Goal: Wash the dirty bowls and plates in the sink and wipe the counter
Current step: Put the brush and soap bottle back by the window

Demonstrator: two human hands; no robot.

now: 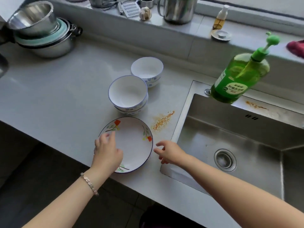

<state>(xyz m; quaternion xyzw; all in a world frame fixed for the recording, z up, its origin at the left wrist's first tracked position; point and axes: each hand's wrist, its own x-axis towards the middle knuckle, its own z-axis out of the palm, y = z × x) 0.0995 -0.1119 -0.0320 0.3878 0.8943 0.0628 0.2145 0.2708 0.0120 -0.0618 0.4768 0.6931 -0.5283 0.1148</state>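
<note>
Both hands, left hand [107, 150] and right hand [169, 152], are spread in a loose grip holding nothing beside the plate [134, 142], the sink [246, 145] has no dishes, and the orange spill [162, 120] sits on the table [65, 96], so washing looks unstarted.

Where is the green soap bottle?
In the head view, the soap bottle stands at right, on the sink at its back left corner, below the window ledge.
</note>
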